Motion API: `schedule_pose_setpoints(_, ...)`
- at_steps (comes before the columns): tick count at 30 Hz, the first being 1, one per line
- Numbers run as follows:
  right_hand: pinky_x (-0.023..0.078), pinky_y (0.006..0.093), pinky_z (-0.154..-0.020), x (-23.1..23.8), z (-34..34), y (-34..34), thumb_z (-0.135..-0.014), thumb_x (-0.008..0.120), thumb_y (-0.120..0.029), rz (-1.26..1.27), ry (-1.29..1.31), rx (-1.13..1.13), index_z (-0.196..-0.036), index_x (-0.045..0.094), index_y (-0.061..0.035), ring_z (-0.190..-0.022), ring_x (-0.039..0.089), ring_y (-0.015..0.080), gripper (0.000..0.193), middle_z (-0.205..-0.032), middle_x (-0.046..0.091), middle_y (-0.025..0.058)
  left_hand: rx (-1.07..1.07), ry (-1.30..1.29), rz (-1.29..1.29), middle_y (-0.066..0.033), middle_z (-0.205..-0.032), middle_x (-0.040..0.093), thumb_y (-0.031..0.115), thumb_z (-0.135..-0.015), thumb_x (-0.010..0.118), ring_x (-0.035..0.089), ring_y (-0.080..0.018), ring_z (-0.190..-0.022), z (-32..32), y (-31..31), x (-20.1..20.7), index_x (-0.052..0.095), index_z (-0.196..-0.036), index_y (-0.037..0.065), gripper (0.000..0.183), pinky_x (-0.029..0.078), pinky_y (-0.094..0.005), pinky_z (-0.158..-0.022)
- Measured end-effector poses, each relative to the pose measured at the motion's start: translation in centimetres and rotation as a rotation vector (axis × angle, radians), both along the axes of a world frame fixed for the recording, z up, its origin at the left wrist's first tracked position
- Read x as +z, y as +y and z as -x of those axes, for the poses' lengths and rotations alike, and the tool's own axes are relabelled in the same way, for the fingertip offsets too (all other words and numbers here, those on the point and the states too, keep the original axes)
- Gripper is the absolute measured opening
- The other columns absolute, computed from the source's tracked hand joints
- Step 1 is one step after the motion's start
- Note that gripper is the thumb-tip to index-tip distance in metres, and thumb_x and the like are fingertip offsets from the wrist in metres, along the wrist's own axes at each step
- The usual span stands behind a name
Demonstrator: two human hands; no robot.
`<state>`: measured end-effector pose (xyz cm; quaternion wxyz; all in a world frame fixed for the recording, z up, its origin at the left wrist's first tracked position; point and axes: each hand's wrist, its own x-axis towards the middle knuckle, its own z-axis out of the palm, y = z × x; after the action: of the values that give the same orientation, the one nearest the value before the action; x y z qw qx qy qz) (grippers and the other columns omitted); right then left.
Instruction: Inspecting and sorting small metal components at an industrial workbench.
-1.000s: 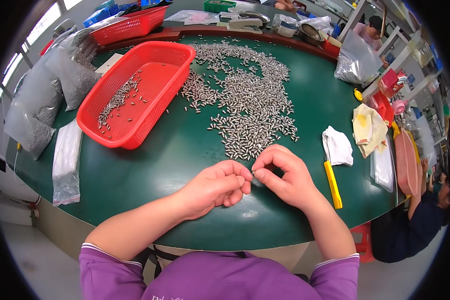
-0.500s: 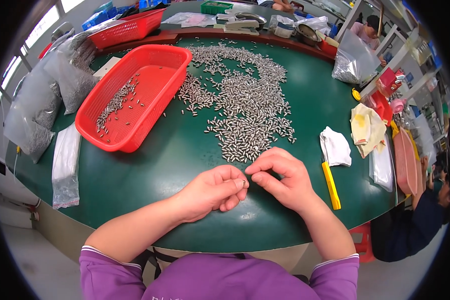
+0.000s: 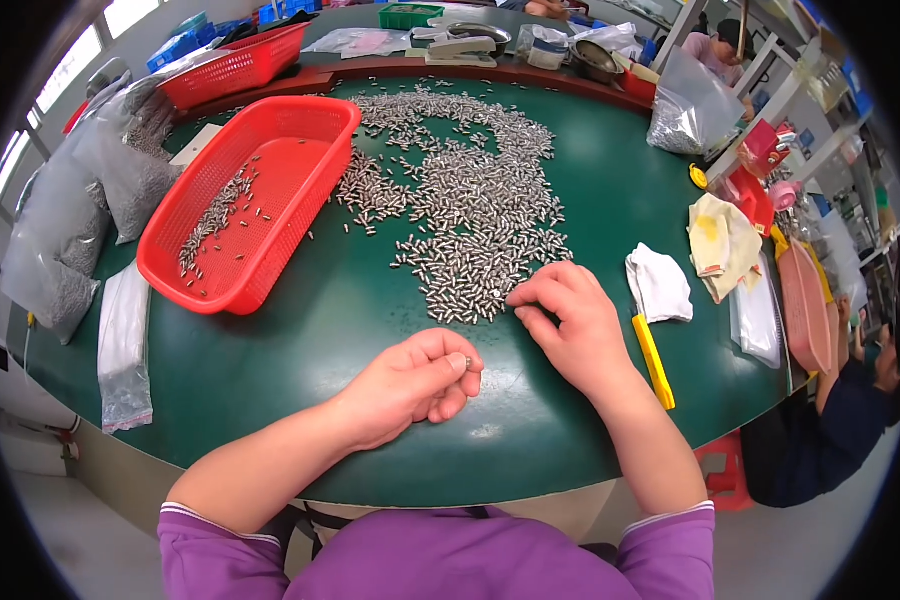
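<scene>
Small silvery metal pieces, short and pointed like bullet-shaped pins, form a large pile point(image 3: 485, 200) on the green table. My left hand point(image 3: 395, 390) is closed, with one small metal piece point(image 3: 468, 363) pinched at the tips of thumb and forefinger. At the near right edge of the pile is my right hand point(image 3: 580, 330), its forefinger and thumb slightly apart beside the nearest pieces. Nothing shows between those fingers. A red plastic basket point(image 3: 288, 185) stands left of the pile, with more such pieces scattered on its bottom.
Bags of metal pieces point(image 3: 65, 235) line the left edge, near a pack of clear bags point(image 3: 125, 345). On the right lie a white cloth point(image 3: 658, 285), a yellow-handled tool point(image 3: 653, 362) and a stained cloth point(image 3: 722, 240). Another person point(image 3: 820, 440) sits at the right.
My right hand has moved forward, away from the left hand, to the pile's near edge. The left hand keeps its pinch on the small piece. The whole view has shifted slightly.
</scene>
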<state>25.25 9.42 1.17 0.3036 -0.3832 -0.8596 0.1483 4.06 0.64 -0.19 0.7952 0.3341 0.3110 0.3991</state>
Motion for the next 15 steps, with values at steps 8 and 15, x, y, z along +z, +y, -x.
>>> schedule_pose_setpoints(8, 0.048, 0.0368, -0.078, 0.53, 0.00, -0.01, -0.075, 0.072, -0.007, -0.101, -0.153, 0.080, -0.087, 0.066, -0.0097, -0.092, 0.057, 0.0253, 0.014, -0.092, 0.058, 0.0045, 0.063, -0.080, 0.033, -0.0051, -0.099, 0.058, 0.010, -0.095, 0.051, 0.049, -0.0092, -0.071, 0.17, 0.07, -0.25, 0.048, -0.109, 0.006, 0.014, 0.038, -0.0235, -0.062)
schedule_pose_setpoints(15, 0.048, 0.0363, -0.080, 0.49, -0.18, 0.20, -0.075, 0.073, -0.008, -0.075, -0.140, 0.104, -0.085, 0.066, -0.0083, -0.091, 0.058, 0.0256, 0.012, -0.093, 0.059, 0.0051, 0.055, -0.100, 0.049, -0.0053, -0.098, 0.057, 0.012, -0.096, 0.050, 0.046, -0.0091, -0.069, 0.15, 0.11, -0.14, 0.049, -0.107, 0.006, 0.013, 0.036, -0.0235, -0.060)
